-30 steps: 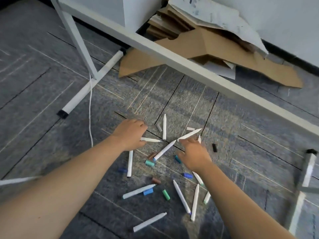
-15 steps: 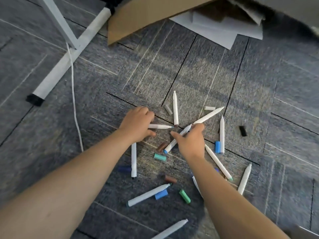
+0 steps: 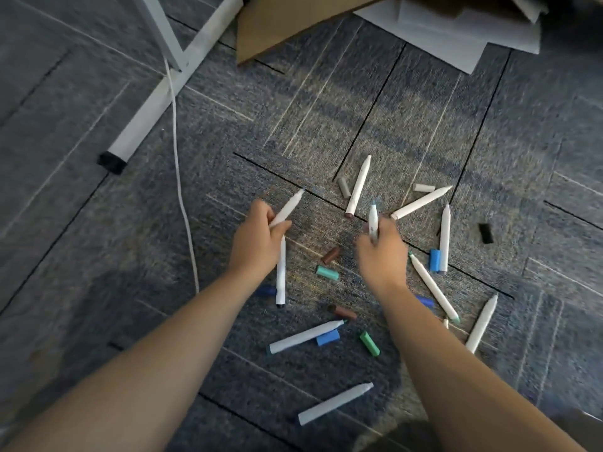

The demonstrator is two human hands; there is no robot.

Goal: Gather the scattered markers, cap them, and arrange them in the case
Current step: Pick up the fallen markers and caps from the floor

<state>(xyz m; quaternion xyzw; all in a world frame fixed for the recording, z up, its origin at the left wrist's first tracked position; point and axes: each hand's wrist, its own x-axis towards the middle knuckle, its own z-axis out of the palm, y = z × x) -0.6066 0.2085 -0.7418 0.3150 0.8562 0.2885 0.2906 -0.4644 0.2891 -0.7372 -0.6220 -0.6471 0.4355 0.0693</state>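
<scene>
1. Your left hand [image 3: 257, 243], at the centre of the frame, has its grip curled round a white marker [image 3: 288, 207] whose tip points to the upper right, lifted off the carpet [image 3: 98, 223].
2. Your right hand [image 3: 380, 252], just right of centre, pinches a second marker [image 3: 373, 220] held almost upright, tip toward the top of the frame.
3. A third white marker [image 3: 280, 275] lies straight up and down on the carpet just beside your left wrist, its upper end hidden behind the hand.
4. Other uncapped markers lie scattered on the carpet: two above your right hand [image 3: 359, 185] [image 3: 421, 203], three to its right [image 3: 444, 238] [image 3: 434, 287] [image 3: 482, 324], and two in the lower middle [image 3: 306, 336] [image 3: 336, 402].
5. Loose caps lie among them: a brown cap [image 3: 331, 255] and a teal cap [image 3: 327, 273] between your hands, a grey cap [image 3: 343, 186] above, a white cap [image 3: 423, 187] to the upper right, a light blue cap [image 3: 434, 260] touching the marker at right, a black cap [image 3: 485, 233] well apart at far right, a second brown cap [image 3: 342, 312], a blue cap [image 3: 328, 338] and a green cap [image 3: 369, 343] lower down.
6. No case can be made out in this view.
7. At upper left stands a white metal frame leg [image 3: 153, 102] with a white cord [image 3: 182, 190] trailing down; cardboard [image 3: 277, 24] and white paper sheets [image 3: 450, 40] lie along the top edge.
</scene>
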